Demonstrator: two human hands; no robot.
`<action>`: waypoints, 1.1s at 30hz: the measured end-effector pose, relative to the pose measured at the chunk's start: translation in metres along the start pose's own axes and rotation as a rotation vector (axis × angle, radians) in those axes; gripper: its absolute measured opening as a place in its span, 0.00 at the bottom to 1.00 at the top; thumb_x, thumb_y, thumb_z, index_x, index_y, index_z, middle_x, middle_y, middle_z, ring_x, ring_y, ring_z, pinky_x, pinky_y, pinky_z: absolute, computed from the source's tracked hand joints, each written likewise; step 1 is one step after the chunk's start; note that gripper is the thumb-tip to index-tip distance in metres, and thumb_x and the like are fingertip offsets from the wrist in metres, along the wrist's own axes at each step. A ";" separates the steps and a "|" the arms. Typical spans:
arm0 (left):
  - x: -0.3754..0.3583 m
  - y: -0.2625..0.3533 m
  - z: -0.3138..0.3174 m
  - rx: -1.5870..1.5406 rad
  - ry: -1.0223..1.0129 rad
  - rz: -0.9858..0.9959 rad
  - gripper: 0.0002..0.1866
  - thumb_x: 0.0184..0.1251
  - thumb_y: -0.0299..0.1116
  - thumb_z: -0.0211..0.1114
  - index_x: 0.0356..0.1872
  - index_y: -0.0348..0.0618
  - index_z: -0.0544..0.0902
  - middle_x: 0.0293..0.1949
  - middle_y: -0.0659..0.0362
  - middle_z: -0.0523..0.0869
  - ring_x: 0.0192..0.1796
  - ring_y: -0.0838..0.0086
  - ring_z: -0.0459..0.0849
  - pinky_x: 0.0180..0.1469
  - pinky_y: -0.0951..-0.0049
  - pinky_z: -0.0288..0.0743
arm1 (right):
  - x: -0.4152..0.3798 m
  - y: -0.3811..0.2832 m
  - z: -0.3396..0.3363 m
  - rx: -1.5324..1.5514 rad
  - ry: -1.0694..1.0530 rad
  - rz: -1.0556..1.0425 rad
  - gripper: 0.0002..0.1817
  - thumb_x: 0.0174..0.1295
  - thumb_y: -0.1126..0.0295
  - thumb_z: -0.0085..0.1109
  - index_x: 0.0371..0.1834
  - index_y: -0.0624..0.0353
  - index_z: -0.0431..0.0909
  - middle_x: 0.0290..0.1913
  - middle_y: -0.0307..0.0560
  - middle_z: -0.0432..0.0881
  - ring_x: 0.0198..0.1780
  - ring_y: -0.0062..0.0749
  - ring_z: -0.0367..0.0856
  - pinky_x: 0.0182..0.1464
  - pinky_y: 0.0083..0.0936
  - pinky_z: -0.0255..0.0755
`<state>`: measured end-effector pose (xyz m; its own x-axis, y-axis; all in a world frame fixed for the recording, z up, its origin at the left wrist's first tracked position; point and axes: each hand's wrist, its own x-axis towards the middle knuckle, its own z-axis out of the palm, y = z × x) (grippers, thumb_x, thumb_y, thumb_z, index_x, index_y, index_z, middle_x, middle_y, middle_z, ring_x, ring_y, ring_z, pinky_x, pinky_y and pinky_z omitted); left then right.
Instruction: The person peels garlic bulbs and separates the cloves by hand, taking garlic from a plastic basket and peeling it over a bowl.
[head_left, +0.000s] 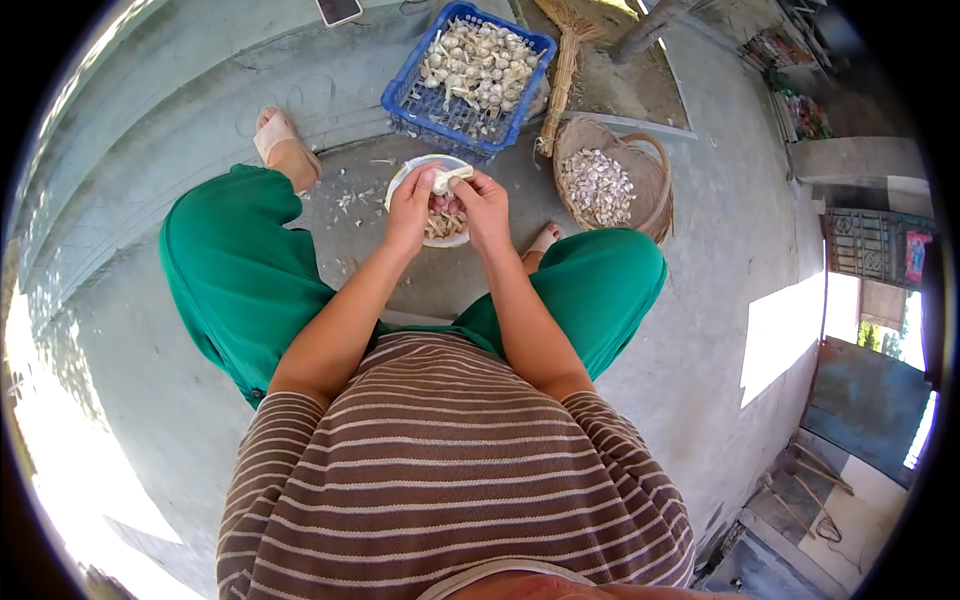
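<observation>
Between my two hands is a white garlic bulb (452, 179) with its stalk pointing right. My left hand (412, 207) closes on the bulb's left side. With its fingers pinched at the stalk side, my right hand (484, 205) grips the same bulb. Right below them a white bowl (397, 184) holds tan stalk pieces and peelings (443, 224); my hands hide part of it. Just beyond the bowl stands a blue plastic crate (395, 92) with many whole garlic bulbs (485, 62). Loose cloves (597, 187) fill part of a wicker basket (655, 180) to the right.
Garlic skins (350, 198) litter the concrete floor left of the bowl. A straw broom (563, 75) lies between crate and basket. Concrete steps (200, 100) rise at the left, with a phone (340, 11) on them. My feet stand either side of the bowl.
</observation>
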<state>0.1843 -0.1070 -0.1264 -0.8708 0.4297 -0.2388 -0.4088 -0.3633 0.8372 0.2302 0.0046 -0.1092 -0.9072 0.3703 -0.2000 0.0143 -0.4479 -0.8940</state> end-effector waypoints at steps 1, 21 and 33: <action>0.000 -0.001 -0.002 0.005 -0.012 -0.030 0.17 0.68 0.31 0.57 0.57 0.40 0.73 0.34 0.64 0.78 0.32 0.84 0.72 0.37 0.82 0.70 | 0.002 0.004 -0.001 -0.005 -0.001 0.012 0.04 0.61 0.76 0.56 0.34 0.65 0.78 0.25 0.41 0.79 0.21 0.19 0.73 0.24 0.14 0.67; 0.013 -0.003 -0.024 -0.081 -0.059 -0.263 0.12 0.70 0.34 0.56 0.47 0.37 0.76 0.33 0.64 0.79 0.31 0.83 0.74 0.34 0.80 0.70 | 0.023 0.030 -0.017 -0.191 -0.066 -0.087 0.06 0.57 0.76 0.63 0.37 0.63 0.79 0.26 0.37 0.77 0.20 0.15 0.72 0.21 0.14 0.67; 0.013 -0.010 -0.038 0.035 -0.072 -0.335 0.16 0.72 0.32 0.52 0.56 0.36 0.74 0.35 0.63 0.78 0.30 0.80 0.73 0.32 0.80 0.69 | 0.031 0.035 -0.034 -0.215 -0.123 0.021 0.01 0.58 0.77 0.60 0.32 0.63 0.79 0.21 0.37 0.76 0.19 0.16 0.74 0.20 0.16 0.67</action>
<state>0.1669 -0.1292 -0.1568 -0.6680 0.5781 -0.4687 -0.6577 -0.1639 0.7352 0.2174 0.0280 -0.1607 -0.9499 0.2548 -0.1810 0.1111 -0.2661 -0.9575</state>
